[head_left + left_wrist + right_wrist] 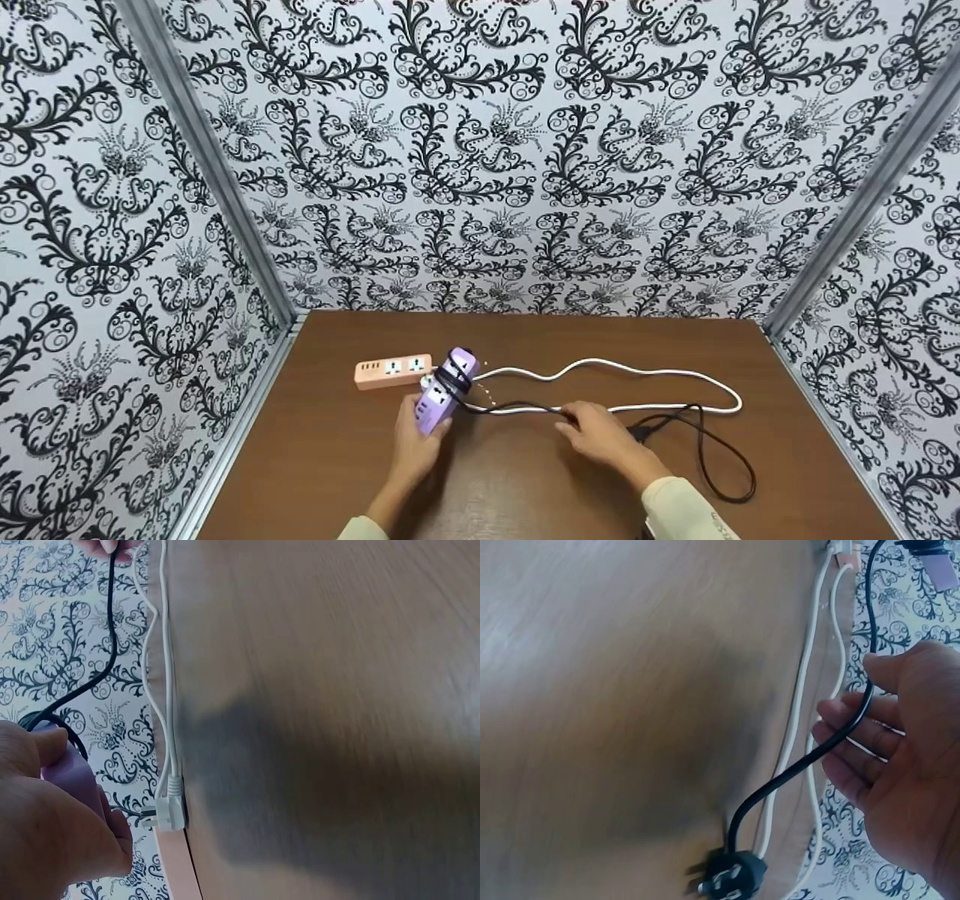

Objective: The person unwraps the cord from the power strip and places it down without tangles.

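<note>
My left hand [417, 442] grips the lower end of a purple power strip [427, 415], which is tilted above the table. Several turns of black cord [517, 406] are wound round the strip's upper half. From there the cord runs across to my right hand [600, 433], which pinches it between thumb and fingers. In the right wrist view the cord passes over the curved fingers [847, 757] and drops to a black three-pin plug [735, 875]. Beyond that hand, a loop of the black cord spreads to the right. The left wrist view shows the purple strip partly hidden behind the palm.
A peach power strip [394, 373] lies at the table's back left, beside the purple one. Its white cord [660, 373] stretches in a long loop to the right, under the black cord. A white plug [171, 812] is near the peach strip. Patterned walls [480, 187] enclose the brown table [517, 487].
</note>
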Tool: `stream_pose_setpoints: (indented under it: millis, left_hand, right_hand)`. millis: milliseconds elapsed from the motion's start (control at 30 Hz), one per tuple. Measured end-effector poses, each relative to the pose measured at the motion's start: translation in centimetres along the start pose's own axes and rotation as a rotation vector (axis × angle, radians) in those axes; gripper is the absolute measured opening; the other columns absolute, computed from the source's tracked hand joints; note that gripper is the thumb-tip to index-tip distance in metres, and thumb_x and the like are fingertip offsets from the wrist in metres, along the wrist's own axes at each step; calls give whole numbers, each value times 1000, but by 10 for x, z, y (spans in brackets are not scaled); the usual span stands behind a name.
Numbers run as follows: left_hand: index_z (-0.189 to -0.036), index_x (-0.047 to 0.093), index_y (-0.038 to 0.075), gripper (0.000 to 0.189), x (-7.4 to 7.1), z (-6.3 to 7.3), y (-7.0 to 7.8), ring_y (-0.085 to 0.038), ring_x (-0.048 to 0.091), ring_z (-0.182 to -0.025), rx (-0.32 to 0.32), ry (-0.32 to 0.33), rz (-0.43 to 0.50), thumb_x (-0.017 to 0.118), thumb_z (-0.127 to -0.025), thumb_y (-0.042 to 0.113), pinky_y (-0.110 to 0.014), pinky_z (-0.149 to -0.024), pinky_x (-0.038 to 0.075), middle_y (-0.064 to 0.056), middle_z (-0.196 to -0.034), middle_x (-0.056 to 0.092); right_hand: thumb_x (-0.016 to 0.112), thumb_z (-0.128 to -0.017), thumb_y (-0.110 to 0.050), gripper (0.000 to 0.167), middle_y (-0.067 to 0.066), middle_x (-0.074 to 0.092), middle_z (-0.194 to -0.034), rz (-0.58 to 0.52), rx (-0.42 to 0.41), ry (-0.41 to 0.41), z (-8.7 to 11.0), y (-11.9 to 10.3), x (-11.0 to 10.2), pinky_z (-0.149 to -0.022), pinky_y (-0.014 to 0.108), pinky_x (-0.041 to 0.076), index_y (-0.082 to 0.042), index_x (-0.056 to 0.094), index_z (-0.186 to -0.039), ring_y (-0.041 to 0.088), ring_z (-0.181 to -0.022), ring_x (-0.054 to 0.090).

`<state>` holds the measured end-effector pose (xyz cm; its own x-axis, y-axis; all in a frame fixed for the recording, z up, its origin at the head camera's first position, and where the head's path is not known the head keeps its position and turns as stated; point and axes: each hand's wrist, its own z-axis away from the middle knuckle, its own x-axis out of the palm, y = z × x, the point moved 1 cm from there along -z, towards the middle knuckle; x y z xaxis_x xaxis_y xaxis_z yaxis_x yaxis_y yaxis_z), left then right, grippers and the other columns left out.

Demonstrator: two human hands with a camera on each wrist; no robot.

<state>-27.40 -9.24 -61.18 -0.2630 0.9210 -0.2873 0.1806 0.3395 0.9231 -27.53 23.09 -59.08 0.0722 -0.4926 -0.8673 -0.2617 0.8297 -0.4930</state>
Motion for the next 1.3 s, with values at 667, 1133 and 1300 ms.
stream_pose_setpoints:
  millis: [667,1133,1300]
  left_hand:
    - [-124,59,2,49,26,11,26,-19,63,-102,74,-54,46,84,-82,0,-33,-92,51,-13,-115,70]
    - [-125,59,1,51,23,11,21,-17,61,-101,27,-76,144,85,-81,-2,-29,-92,49,-13,-114,70]
    - [-124,61,2,52,21,10,20,-19,62,-102,49,-68,108,86,-79,-3,-31,-93,50,-12,-114,70]
  right_hand:
    - [69,-101,-19,24,12,80,-115,44,-418,165,-21,-83,25,-99,49,53,-2,75,-117,30,-111,74]
    - [70,-101,-19,9,0,67,-88,30,-441,265,-26,-79,28,-76,37,51,-12,73,-96,15,-82,60]
    - [69,-102,-19,10,1,65,-88,33,-401,278,-28,-81,23,-74,37,51,-11,75,-101,16,-79,58]
